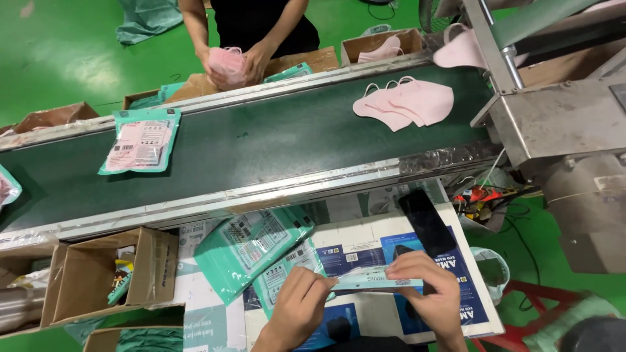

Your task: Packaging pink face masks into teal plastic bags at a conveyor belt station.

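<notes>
Both hands low in frame, nearest the lens: left hand (297, 306) and right hand (433, 293) holding a slim teal packet (375, 281) between them. Left fingers (319, 287) pinching the packet's left end, right fingers (417, 267) closed over its right end; neither hand spread. Packet seen edge-on or folded flat, long axis running left to right, roughly level, just above the printed cardboard surface (365, 244). Looks light, thin, limp film, probably slick; best held at the two short ends as now, since a grip mid-span would likely let it sag or crumple. Black phone (427, 221) lying on the surface just beyond the right hand. Loose teal pouches (251, 248) fanned out left of the left hand, open brown carton (107, 270) further left. Beyond, dark conveyor belt (261, 140) crossing the view, carrying one filled pouch (138, 140) at left and a cluster of pink masks (405, 103) at right. Across the belt, another person's hands (231, 64) gripping a pink bundle. Green floor (59, 58) behind.
</notes>
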